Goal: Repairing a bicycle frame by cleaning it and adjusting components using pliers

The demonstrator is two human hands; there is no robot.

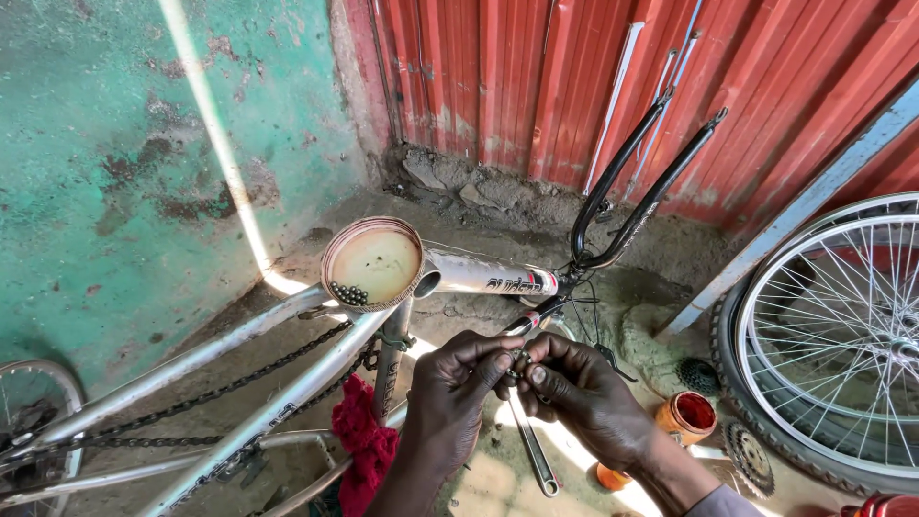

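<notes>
Two hands meet at the centre: my left hand [458, 391] and my right hand [584, 388] are pinched together on a small metal part [520, 362], fingertips closed round it so that its shape cannot be made out. Largest beyond the grip, a teal wall [144, 144] closes the far left and a red corrugated wall [574, 77] the far side; rubble lines their foot. An upturned silver bicycle frame [287, 393] runs from just beyond my fingers down to the left, cut off by the lower edge, with its chain [211, 397] slack along it. Right of the grip a spoked wheel [842, 345] is cropped by the frame edge. Black fork blades [641, 191] rise beyond my right hand. A round lid [373, 263] holding dark ball bearings [349, 293] sits on the frame, up-left of the grip. Below my hands lie a spanner [531, 450], partly hidden, a red rag [364, 440], and an orange tin [687, 416] beside my right wrist. Bare ground shows only near my forearms.
</notes>
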